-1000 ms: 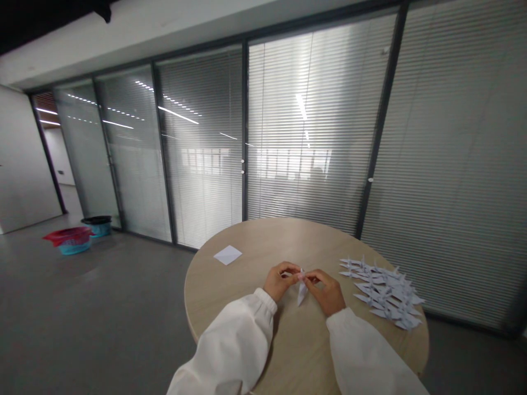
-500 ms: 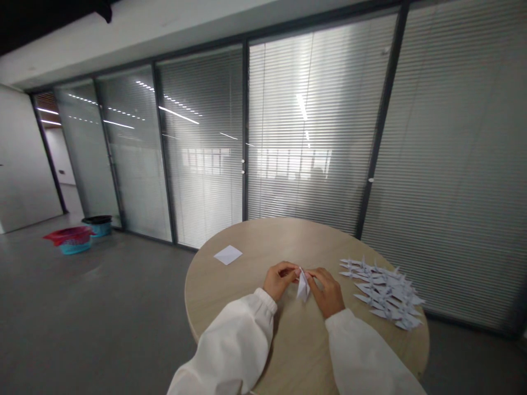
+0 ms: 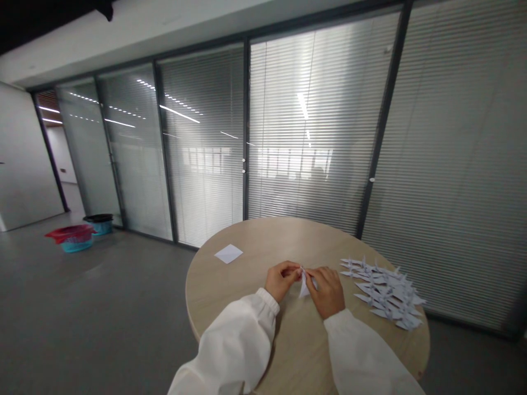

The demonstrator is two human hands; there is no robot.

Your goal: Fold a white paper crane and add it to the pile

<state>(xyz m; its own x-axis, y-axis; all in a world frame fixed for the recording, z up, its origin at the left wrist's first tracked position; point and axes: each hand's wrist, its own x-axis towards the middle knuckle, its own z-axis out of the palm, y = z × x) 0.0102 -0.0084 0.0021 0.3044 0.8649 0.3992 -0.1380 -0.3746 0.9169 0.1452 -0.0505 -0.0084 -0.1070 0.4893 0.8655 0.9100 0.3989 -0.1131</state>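
Note:
Between my hands, over the middle of the round table, is a small piece of folded white paper (image 3: 303,287) with pointed ends. My left hand (image 3: 281,280) pinches its top end with thumb and forefinger. My right hand (image 3: 326,291) grips it from the other side, the fingertips of both hands nearly touching. Part of the paper is hidden behind my right fingers. To the right of my right hand lies a cluster of folded white paper cranes (image 3: 387,293). A flat sheet of white paper (image 3: 228,253) rests on the table at the left.
The round wooden table (image 3: 263,236) stands close to glass partitions with blinds (image 3: 317,137). On the grey floor at the left are a blue basket with a red liner (image 3: 76,241) and another with a black liner (image 3: 100,225).
The folded paper has turned a little, and its lower end is now partly covered by my right hand. My right fingers have closed in farther over it.

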